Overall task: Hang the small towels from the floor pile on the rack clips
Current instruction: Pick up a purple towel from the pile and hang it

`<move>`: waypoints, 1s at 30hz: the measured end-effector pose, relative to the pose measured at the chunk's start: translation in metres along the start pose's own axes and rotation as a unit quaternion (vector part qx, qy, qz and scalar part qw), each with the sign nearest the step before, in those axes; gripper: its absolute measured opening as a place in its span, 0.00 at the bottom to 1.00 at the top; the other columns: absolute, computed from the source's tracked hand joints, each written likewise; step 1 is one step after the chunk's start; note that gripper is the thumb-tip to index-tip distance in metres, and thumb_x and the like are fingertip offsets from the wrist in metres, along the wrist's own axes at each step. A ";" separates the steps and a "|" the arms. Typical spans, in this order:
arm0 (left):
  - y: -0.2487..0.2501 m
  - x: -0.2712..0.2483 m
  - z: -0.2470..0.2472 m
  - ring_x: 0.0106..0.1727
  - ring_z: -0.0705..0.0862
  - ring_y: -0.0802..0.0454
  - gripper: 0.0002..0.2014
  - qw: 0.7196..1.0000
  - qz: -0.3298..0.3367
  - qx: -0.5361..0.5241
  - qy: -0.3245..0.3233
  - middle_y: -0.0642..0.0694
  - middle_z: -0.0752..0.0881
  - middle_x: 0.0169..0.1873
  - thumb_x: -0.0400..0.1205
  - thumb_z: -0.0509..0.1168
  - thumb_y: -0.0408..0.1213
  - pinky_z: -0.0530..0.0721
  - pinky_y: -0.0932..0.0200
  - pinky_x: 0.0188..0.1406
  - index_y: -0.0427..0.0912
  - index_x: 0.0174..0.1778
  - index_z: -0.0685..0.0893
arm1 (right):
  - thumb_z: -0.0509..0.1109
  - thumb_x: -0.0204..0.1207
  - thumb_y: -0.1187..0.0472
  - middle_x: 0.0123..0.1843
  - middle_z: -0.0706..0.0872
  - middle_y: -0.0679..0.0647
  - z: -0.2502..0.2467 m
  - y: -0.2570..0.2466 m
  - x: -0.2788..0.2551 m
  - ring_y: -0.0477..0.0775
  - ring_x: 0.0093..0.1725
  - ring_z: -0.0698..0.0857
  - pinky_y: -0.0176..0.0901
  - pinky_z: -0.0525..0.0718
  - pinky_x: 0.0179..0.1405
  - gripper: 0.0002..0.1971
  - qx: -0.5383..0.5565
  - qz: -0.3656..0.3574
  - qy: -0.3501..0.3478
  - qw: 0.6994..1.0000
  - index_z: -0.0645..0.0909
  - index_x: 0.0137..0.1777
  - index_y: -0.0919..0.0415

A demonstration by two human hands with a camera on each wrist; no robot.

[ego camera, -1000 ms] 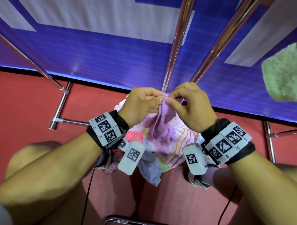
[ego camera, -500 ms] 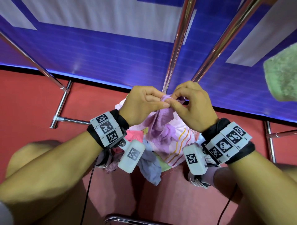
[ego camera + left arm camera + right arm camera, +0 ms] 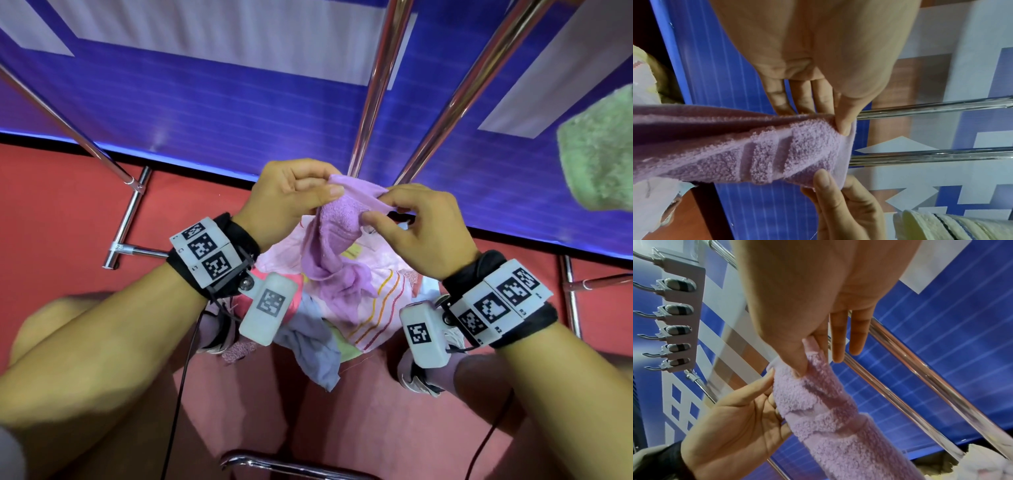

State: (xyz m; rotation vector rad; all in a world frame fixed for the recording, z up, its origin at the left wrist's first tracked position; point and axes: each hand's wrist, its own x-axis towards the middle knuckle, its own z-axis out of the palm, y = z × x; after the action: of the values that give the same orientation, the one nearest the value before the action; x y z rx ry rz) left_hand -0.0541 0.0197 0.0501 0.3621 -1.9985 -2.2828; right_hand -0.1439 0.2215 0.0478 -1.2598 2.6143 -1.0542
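Both the left hand (image 3: pixel 287 202) and the right hand (image 3: pixel 421 226) are pinching the purple towel (image 3: pixel 337 246) by its top hem; it looks soft and light, so gripping near the corners seems best.

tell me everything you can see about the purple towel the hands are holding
The purple towel is a small lilac terry cloth with a looped pile and smooth flat bands near its hem. It is bunched, not spread out. The left hand and the right hand each pinch its top edge, close together, and the rest hangs down twisted over the pile of towels on the red floor. It is on no clip yet.
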 end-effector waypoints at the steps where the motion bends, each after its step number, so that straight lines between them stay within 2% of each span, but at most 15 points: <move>1: -0.001 0.000 0.001 0.39 0.81 0.48 0.05 1.000 0.002 -0.001 -0.001 0.46 0.89 0.37 0.75 0.73 0.33 0.82 0.53 0.44 0.47 0.44 0.90 | 0.79 0.74 0.51 0.41 0.90 0.49 -0.001 0.000 0.000 0.48 0.43 0.84 0.42 0.80 0.45 0.10 0.009 0.001 -0.002 1.000 0.89 0.41 0.58; 4: 0.000 -0.001 0.002 0.40 0.83 0.49 0.06 1.000 0.008 -0.003 0.001 0.45 0.90 0.38 0.76 0.71 0.32 0.84 0.55 0.44 0.41 0.48 0.86 | 0.81 0.70 0.51 0.36 0.88 0.49 -0.006 -0.005 0.000 0.52 0.34 0.84 0.50 0.84 0.40 0.10 0.052 0.016 0.004 0.999 0.90 0.41 0.58; 5: 0.000 -0.001 0.003 0.41 0.83 0.48 0.06 1.000 0.010 -0.005 0.003 0.45 0.90 0.38 0.77 0.71 0.32 0.84 0.54 0.44 0.41 0.49 0.85 | 0.82 0.69 0.52 0.34 0.87 0.48 -0.009 -0.007 0.000 0.52 0.33 0.84 0.50 0.84 0.39 0.10 0.068 0.022 0.013 0.997 0.88 0.41 0.58; 7: 0.002 -0.001 0.004 0.41 0.82 0.48 0.06 1.000 0.018 -0.013 0.007 0.47 0.89 0.38 0.78 0.70 0.31 0.83 0.53 0.45 0.40 0.49 0.84 | 0.84 0.67 0.57 0.33 0.83 0.45 -0.011 -0.011 0.001 0.46 0.31 0.81 0.40 0.82 0.38 0.11 0.108 0.033 0.026 0.993 0.83 0.42 0.54; 9: 0.005 -0.006 0.006 0.43 0.80 0.45 0.06 0.999 0.034 -0.029 0.011 0.45 0.88 0.38 0.78 0.71 0.32 0.81 0.48 0.46 0.42 0.49 0.84 | 0.85 0.66 0.63 0.34 0.81 0.43 -0.014 -0.015 0.002 0.44 0.31 0.77 0.35 0.80 0.37 0.19 0.163 0.043 0.026 0.985 0.77 0.48 0.50; 11: 0.009 -0.012 0.007 0.45 0.75 0.41 0.06 0.998 0.052 -0.038 0.016 0.36 0.84 0.40 0.77 0.72 0.35 0.75 0.42 0.47 0.44 0.48 0.84 | 0.85 0.64 0.65 0.34 0.81 0.48 -0.015 -0.019 0.005 0.54 0.32 0.78 0.41 0.82 0.37 0.26 0.202 0.057 0.024 0.977 0.76 0.54 0.47; 12: 0.011 -0.016 0.007 0.44 0.74 0.41 0.06 0.998 0.057 -0.035 0.021 0.36 0.83 0.41 0.77 0.71 0.35 0.75 0.42 0.47 0.44 0.48 0.84 | 0.86 0.63 0.65 0.33 0.81 0.50 -0.014 -0.023 0.005 0.57 0.33 0.79 0.44 0.82 0.37 0.27 0.215 0.065 0.017 0.974 0.77 0.55 0.46; 14: 0.017 -0.024 0.008 0.44 0.77 0.43 0.05 0.997 0.060 -0.026 0.038 0.41 0.86 0.38 0.78 0.70 0.33 0.80 0.47 0.46 0.43 0.48 0.82 | 0.86 0.62 0.65 0.33 0.82 0.46 -0.013 -0.032 0.004 0.49 0.32 0.78 0.46 0.82 0.37 0.21 0.241 0.079 -0.002 0.967 0.82 0.47 0.46; 16: 0.024 -0.034 0.012 0.41 0.79 0.45 0.05 0.996 0.063 -0.019 0.054 0.48 0.88 0.36 0.78 0.68 0.32 0.83 0.53 0.43 0.42 0.48 0.82 | 0.86 0.63 0.65 0.30 0.80 0.42 -0.014 -0.040 0.001 0.41 0.30 0.75 0.38 0.78 0.34 0.16 0.252 0.082 -0.002 0.964 0.81 0.36 0.48; 18: 0.030 -0.044 0.015 0.37 0.81 0.49 0.05 0.996 0.064 -0.015 0.062 0.49 0.88 0.35 0.78 0.68 0.32 0.85 0.58 0.39 0.42 0.48 0.81 | 0.84 0.67 0.63 0.28 0.77 0.43 -0.016 -0.047 -0.005 0.39 0.29 0.72 0.33 0.72 0.32 0.15 0.249 0.078 0.020 0.965 0.79 0.32 0.52; 21: 0.041 -0.055 0.017 0.34 0.82 0.54 0.05 0.998 0.056 0.001 0.043 0.50 0.88 0.34 0.78 0.67 0.32 0.84 0.59 0.37 0.42 0.48 0.80 | 0.78 0.75 0.62 0.30 0.75 0.46 -0.026 -0.057 -0.012 0.38 0.31 0.71 0.33 0.71 0.34 0.12 0.232 0.060 0.040 0.970 0.78 0.34 0.59; 24: 0.062 -0.064 0.019 0.36 0.80 0.51 0.05 0.998 0.051 0.029 0.012 0.51 0.88 0.33 0.81 0.67 0.28 0.85 0.55 0.42 0.42 0.48 0.79 | 0.70 0.81 0.66 0.32 0.74 0.45 -0.042 -0.073 -0.017 0.36 0.30 0.72 0.27 0.70 0.33 0.12 0.226 0.049 0.042 0.972 0.75 0.38 0.56; 27: 0.096 -0.069 0.026 0.35 0.81 0.58 0.09 0.994 0.081 0.063 0.021 0.54 0.87 0.31 0.84 0.63 0.23 0.87 0.58 0.44 0.43 0.48 0.78 | 0.68 0.82 0.65 0.32 0.71 0.43 -0.065 -0.095 -0.014 0.38 0.31 0.69 0.30 0.68 0.33 0.11 0.221 0.023 0.059 0.973 0.73 0.39 0.56; 30: 0.137 -0.077 0.035 0.34 0.82 0.61 0.10 0.990 0.118 0.066 0.034 0.55 0.88 0.31 0.84 0.62 0.22 0.86 0.61 0.42 0.43 0.48 0.78 | 0.71 0.80 0.60 0.29 0.71 0.41 -0.097 -0.121 -0.006 0.41 0.30 0.69 0.36 0.68 0.32 0.11 0.218 0.003 0.091 0.972 0.74 0.38 0.50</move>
State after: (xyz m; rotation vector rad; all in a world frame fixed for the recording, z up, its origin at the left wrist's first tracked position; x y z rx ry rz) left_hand 0.0000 0.0505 0.1982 0.1973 -2.0427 -1.9797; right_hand -0.0901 0.2272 0.1932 -1.0950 2.3028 -1.6965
